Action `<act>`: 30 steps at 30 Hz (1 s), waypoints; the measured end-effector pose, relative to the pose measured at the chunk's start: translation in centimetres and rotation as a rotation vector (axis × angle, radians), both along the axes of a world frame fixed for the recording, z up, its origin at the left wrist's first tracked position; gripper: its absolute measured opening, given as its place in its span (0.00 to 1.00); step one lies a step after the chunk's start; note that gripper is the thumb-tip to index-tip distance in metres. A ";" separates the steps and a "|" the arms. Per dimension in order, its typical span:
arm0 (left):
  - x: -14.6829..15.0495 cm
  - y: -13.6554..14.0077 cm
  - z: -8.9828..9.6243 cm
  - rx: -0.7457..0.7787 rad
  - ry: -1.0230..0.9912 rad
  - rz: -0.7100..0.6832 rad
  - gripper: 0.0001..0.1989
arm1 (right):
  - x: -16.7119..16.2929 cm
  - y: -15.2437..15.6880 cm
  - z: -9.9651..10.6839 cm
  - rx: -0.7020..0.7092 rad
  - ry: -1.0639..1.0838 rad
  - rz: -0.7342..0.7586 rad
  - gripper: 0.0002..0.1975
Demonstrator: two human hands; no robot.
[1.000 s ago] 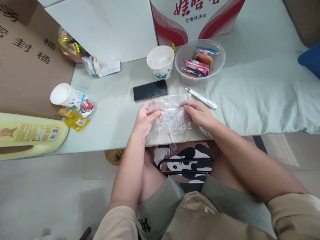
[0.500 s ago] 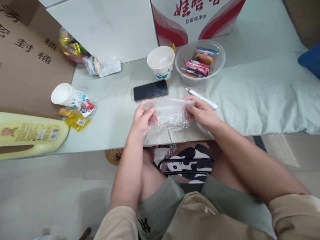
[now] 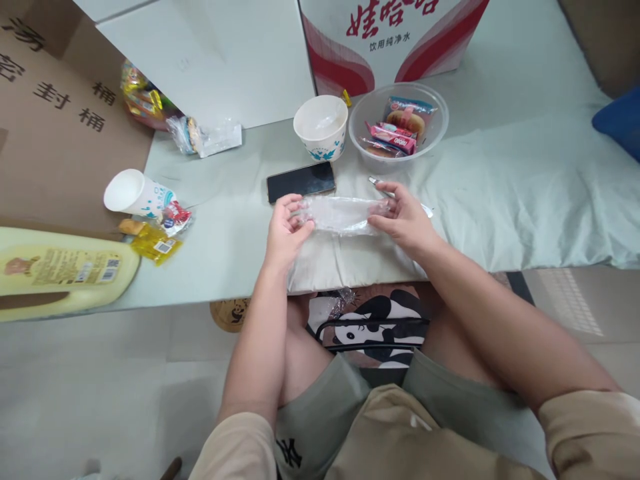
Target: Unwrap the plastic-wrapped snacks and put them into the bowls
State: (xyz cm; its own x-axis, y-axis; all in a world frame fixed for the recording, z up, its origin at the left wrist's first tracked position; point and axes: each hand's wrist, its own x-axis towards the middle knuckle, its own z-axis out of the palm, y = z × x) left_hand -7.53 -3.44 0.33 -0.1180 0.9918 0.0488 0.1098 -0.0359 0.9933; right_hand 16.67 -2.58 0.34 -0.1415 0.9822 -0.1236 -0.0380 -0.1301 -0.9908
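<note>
A thin sheet of clear plastic film (image 3: 340,215) with a crinkled edge is stretched sideways between my two hands, above the front of the table. My left hand (image 3: 290,230) grips its left end between thumb and fingers. At the right end, my right hand (image 3: 405,217) holds it the same way, with fingers spread inside or behind the film; which one I cannot tell. Just beyond the film lies a black phone (image 3: 301,181). A slim white tool (image 3: 427,210) is mostly hidden behind my right hand.
Behind the phone stand a paper bowl (image 3: 321,137) and a clear plastic bowl (image 3: 434,143) of packaged snacks. A tipped paper cup (image 3: 131,192), yellow wrapper (image 3: 159,244) and yellow jug (image 3: 65,263) are at left. A red-and-white carton (image 3: 390,63) stands at the back.
The film has gone from hanging down crumpled to a narrower, flatter band with its edges pulled apart. My right hand's fingers have spread and now cover much of the white tool.
</note>
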 end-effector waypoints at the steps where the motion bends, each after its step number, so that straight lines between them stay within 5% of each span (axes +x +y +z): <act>1: 0.0 0.1 -0.1 0.040 0.027 0.053 0.25 | 0.0 0.0 0.1 0.023 -0.039 -0.038 0.16; 5: 0.3 -0.2 0.0 0.100 0.129 0.167 0.09 | -0.1 -0.5 1.0 0.264 -0.265 -0.131 0.08; 9: 1.6 -0.8 -0.1 0.069 0.057 -0.041 0.18 | -0.5 -1.5 1.6 0.443 -0.275 0.061 0.12; 13: 3.1 -1.1 -0.5 0.023 -0.072 -0.255 0.35 | -1.2 -2.2 1.4 0.378 -0.184 0.320 0.14; 17: 3.7 -1.2 -0.3 -0.048 -0.098 -0.191 0.24 | -1.8 -2.2 1.2 0.388 -0.295 0.061 0.08; 19: 3.6 -1.3 0.0 -0.090 -0.177 -0.168 0.20 | -1.9 -1.9 1.1 0.391 -0.303 -0.086 0.13; 25: 3.6 -1.3 0.5 -0.179 -0.305 -0.235 0.14 | -1.9 -1.8 0.6 0.065 0.086 0.251 0.24; 30: 3.5 -0.8 0.6 -0.103 -0.297 -0.179 0.19 | -2.0 -1.9 0.6 0.059 -0.011 0.105 0.21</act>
State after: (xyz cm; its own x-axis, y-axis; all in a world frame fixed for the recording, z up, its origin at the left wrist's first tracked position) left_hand -3.98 -4.20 0.92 0.0644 0.9959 -0.0630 -0.1830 0.0738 0.9803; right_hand 14.71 -4.50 0.90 -0.2432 0.9675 -0.0685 -0.0163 -0.0747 -0.9971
